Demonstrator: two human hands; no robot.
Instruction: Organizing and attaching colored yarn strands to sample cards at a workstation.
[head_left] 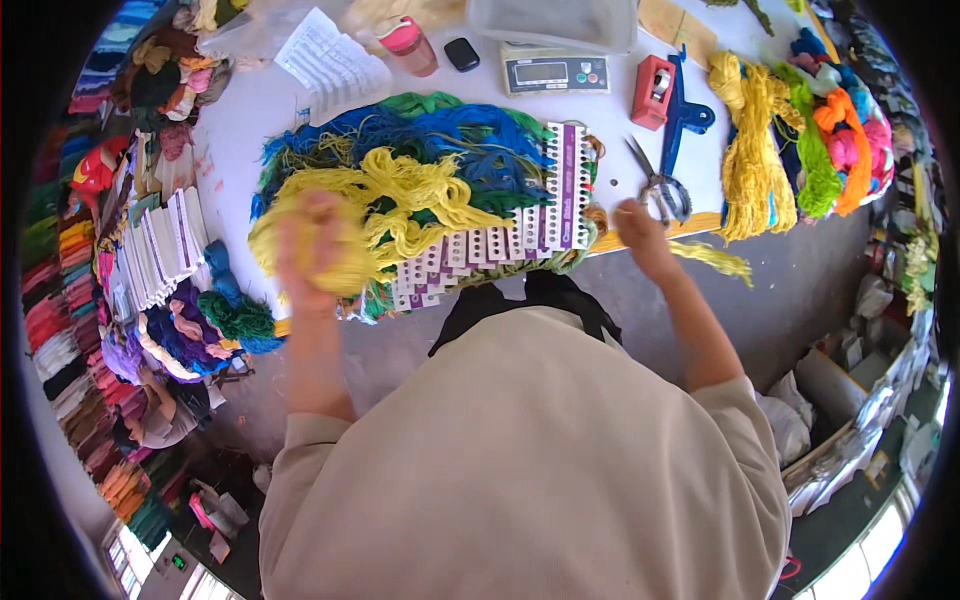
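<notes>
My left hand [318, 240], smeared by motion, is closed around a bundle of yellow embroidery thread [265, 235] at the table's near left. More loose yellow thread [420, 190] spreads beside it over blue thread [490, 135] and green thread [425, 103]. Punched white-and-purple thread cards [565, 190] lie in an overlapping row along the near edge, strung with threads. My right hand [642, 235] is a fist near the scissors [662, 195]. From behind its wrist a yellow thread tail [715, 260] trails past the table edge; the grip itself is hidden.
At the back are a paper sheet [335, 65], a pink-lidded cup [408, 45], a digital scale [555, 72] under a clear tray, a red tape dispenser [653, 92] and a blue clip [686, 115]. Colored skeins [755, 150] hang at right. Another person [165, 420] sits far left.
</notes>
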